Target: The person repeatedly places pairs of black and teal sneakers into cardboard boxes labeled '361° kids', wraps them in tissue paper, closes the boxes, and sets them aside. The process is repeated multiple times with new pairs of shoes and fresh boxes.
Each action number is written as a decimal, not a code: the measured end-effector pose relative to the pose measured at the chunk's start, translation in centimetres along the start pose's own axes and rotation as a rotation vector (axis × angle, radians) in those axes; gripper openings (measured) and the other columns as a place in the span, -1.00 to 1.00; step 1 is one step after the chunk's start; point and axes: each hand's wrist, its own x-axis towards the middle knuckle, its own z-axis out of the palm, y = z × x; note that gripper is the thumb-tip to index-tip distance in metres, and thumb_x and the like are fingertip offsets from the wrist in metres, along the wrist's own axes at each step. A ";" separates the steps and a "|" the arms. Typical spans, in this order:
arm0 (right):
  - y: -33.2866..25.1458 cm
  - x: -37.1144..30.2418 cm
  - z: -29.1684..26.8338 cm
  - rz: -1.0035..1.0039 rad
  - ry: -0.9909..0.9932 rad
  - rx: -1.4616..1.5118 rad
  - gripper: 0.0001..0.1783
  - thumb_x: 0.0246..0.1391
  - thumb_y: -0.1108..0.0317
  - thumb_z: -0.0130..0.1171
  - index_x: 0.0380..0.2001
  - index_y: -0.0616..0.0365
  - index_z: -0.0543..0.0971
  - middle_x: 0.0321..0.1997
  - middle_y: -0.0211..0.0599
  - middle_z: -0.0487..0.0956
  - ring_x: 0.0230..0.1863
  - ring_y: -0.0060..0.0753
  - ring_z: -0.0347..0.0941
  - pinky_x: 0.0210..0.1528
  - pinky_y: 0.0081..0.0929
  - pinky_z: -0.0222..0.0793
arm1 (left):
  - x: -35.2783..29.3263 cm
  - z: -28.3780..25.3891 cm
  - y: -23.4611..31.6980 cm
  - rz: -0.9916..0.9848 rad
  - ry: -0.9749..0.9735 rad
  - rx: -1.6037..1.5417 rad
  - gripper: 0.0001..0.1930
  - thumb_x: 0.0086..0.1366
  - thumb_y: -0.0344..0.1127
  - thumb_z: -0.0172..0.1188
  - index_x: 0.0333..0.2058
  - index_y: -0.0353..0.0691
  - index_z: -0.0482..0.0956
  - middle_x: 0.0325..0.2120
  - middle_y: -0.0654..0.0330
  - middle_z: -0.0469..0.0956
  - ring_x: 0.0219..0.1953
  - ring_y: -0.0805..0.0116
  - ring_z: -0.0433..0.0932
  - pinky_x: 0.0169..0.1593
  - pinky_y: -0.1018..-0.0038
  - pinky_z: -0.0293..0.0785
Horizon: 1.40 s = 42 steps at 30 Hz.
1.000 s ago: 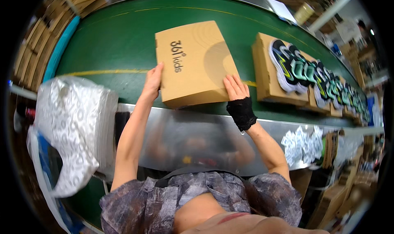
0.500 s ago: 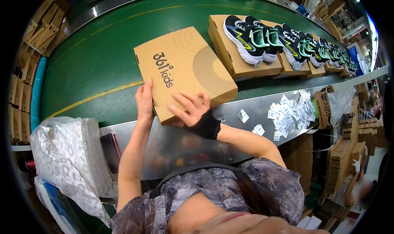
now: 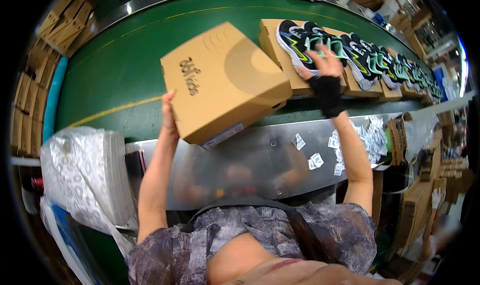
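Observation:
A closed tan cardboard shoebox point(image 3: 225, 80) sits tilted in front of me, its near side facing me and showing a label along the lower edge. My left hand point(image 3: 170, 116) grips the box by its left side, thumb at the lid edge and the other fingers mostly hidden. Off to the right, my right hand point(image 3: 325, 65), in a black fingerless glove point(image 3: 327, 94), reaches over the nearest pair of black, white and mint sneakers point(image 3: 295, 42). Its fingers are spread and somewhat blurred; whether they touch the shoes I cannot tell. Those sneakers lie on another shoebox point(image 3: 270, 37).
More sneakers point(image 3: 362, 60) on boxes line the green conveyor belt point(image 3: 115, 80) toward the far right. Small white sachets point(image 3: 370, 140) are heaped on the metal ledge point(image 3: 240, 165). Plastic-wrapped white sheets point(image 3: 82, 175) stand at left. Stacked cartons point(image 3: 30, 115) lie beyond.
My right hand has left the shoebox lid and moved right and away to the sneakers. The box has tipped so its near side shows, with my left hand still on it.

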 end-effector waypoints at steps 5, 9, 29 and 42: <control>7.2 0.5 1.3 0.206 -0.379 -0.009 -0.38 -0.36 0.05 0.33 -0.09 -0.13 0.48 -0.02 0.08 0.39 0.02 0.05 0.29 0.04 -0.20 0.19 | -9.7 -2.0 11.3 0.439 0.013 -0.161 -0.44 0.19 0.04 -0.16 0.02 -0.28 0.26 -0.13 0.10 0.42 -0.15 0.30 0.45 -0.11 0.41 0.42; 9.3 1.1 0.1 0.324 -0.664 0.126 -0.40 -0.29 0.04 0.30 -0.14 0.13 0.48 -0.16 0.00 0.50 -0.07 -0.06 0.39 -0.04 -0.31 0.26 | -21.0 -9.8 19.6 0.918 -0.162 -0.164 -0.58 0.17 -0.06 -0.06 -0.08 -0.21 0.33 -0.16 0.13 0.44 -0.15 0.34 0.43 -0.13 0.40 0.41; -9.3 -5.6 -7.1 -0.517 -0.435 0.408 -0.51 -0.51 -0.01 0.36 -0.62 0.13 0.41 -0.29 -0.09 0.47 -0.27 -0.08 0.35 -0.13 -0.09 0.13 | -39.9 -35.9 2.4 0.377 1.135 -0.280 -0.23 0.06 0.32 -0.06 0.09 -0.15 0.20 -0.03 0.12 0.31 -0.07 0.24 0.34 -0.15 0.26 0.37; -10.3 -6.7 1.6 -0.138 -0.817 0.532 -0.60 -0.32 0.17 0.24 -0.31 0.03 0.46 -0.10 -0.21 0.44 -0.05 -0.19 0.32 -0.04 -0.04 0.14 | -29.0 -20.5 19.2 0.838 1.316 1.382 -0.63 0.15 -0.27 0.14 -0.14 -0.43 0.42 -0.12 0.06 0.39 -0.15 0.35 0.40 -0.08 0.47 0.35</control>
